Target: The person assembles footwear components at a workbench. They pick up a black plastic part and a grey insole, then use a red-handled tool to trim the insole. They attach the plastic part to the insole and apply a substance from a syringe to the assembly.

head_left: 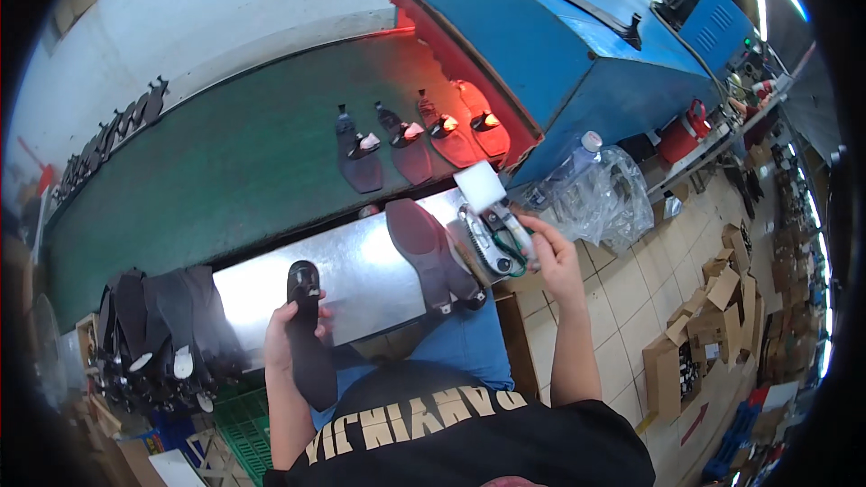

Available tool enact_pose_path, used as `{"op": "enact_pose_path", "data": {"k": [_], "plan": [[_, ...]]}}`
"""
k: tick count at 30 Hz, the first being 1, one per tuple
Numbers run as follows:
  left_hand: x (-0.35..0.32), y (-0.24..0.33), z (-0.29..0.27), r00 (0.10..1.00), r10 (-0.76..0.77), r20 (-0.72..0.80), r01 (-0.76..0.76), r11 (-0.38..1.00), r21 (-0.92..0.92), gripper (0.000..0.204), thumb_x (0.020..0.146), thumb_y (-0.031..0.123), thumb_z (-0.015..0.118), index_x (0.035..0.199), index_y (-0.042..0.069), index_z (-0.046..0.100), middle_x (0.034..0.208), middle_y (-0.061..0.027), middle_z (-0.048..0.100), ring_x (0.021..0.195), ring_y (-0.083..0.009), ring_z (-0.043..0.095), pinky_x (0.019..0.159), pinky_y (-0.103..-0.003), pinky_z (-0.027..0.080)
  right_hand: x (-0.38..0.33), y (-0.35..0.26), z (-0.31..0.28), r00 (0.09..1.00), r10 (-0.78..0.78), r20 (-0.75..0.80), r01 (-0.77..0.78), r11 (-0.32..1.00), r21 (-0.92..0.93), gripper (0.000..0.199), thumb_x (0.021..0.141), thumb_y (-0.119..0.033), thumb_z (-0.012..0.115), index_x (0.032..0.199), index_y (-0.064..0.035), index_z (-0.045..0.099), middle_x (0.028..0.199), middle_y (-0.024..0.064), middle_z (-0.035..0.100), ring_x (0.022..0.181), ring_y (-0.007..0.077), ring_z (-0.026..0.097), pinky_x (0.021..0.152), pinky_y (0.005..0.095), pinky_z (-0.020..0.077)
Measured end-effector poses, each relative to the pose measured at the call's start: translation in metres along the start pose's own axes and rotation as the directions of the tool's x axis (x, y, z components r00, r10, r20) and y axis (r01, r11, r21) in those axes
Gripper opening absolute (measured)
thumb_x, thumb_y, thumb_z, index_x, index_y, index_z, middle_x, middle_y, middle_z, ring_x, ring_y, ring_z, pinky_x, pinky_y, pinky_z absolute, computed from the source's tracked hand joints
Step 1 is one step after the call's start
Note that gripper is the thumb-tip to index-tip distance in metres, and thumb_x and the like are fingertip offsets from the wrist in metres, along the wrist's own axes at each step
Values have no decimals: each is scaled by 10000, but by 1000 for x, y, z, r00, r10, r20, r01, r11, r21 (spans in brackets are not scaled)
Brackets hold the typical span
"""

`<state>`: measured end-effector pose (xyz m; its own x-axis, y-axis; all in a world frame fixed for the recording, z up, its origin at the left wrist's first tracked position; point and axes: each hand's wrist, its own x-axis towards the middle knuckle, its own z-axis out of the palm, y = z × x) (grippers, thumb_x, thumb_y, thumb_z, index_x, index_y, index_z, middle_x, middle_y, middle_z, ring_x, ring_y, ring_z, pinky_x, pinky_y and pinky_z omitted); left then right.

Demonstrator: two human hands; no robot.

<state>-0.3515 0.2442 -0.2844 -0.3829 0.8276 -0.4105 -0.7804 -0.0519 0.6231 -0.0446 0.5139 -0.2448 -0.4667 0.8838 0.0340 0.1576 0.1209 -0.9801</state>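
Note:
In my left hand [287, 329] I grip a black shoe sole [311, 370], held upright with its shiny black end at the top. My right hand [552, 261] is closed around a pale-handled tool [525, 236] at the right end of the metal ledge. Just beyond those fingers is a white square block [480, 185]; whether it joins the tool I cannot tell. Beside them lies a silver toothed metal tool [487, 242] with a green loop. A pair of dark soles [419, 248] rests on the metal ledge [361, 284] between my hands.
Beyond the ledge runs a green conveyor belt [244, 162] with several strapped sandals [361, 149] before a red-glowing blue oven [514, 54]. A pile of dark soles [158, 325] sits at left. To the right are plastic bags [604, 198], a red jug [683, 133] and cardboard boxes [663, 374].

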Motion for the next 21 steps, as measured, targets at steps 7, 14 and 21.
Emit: {"op": "enact_pose_path", "data": {"k": [7, 14, 21], "plan": [[-7, -5, 2, 981, 189, 46, -190, 879, 438, 388, 795, 106, 661, 1157, -25, 613, 918, -38, 613, 710, -79, 529, 632, -204, 411, 30, 93, -26, 981, -175, -82, 137, 930, -340, 274, 976, -103, 443, 1162, 1, 615, 1165, 115, 639, 1069, 182, 583, 926, 298, 435], [-20, -6, 15, 970, 241, 13, -228, 897, 379, 429, 777, 54, 694, 1199, 20, 624, 986, 6, 616, 785, -66, 516, 667, -213, 406, 30, 86, 0, 896, -441, -56, 178, 471, -864, 271, 893, -115, 551, 1145, -111, 648, 986, 128, 616, 897, 303, 567, 810, 394, 443], [-11, -24, 30, 964, 259, 52, -258, 880, 399, 351, 866, 86, 595, 1210, 13, 605, 919, -43, 658, 768, -86, 567, 673, -222, 451, -19, -7, 92, 928, -372, -26, 329, 850, -411, 260, 826, -29, 587, 1080, -44, 642, 998, 92, 626, 885, 215, 587, 717, 307, 455]]}}
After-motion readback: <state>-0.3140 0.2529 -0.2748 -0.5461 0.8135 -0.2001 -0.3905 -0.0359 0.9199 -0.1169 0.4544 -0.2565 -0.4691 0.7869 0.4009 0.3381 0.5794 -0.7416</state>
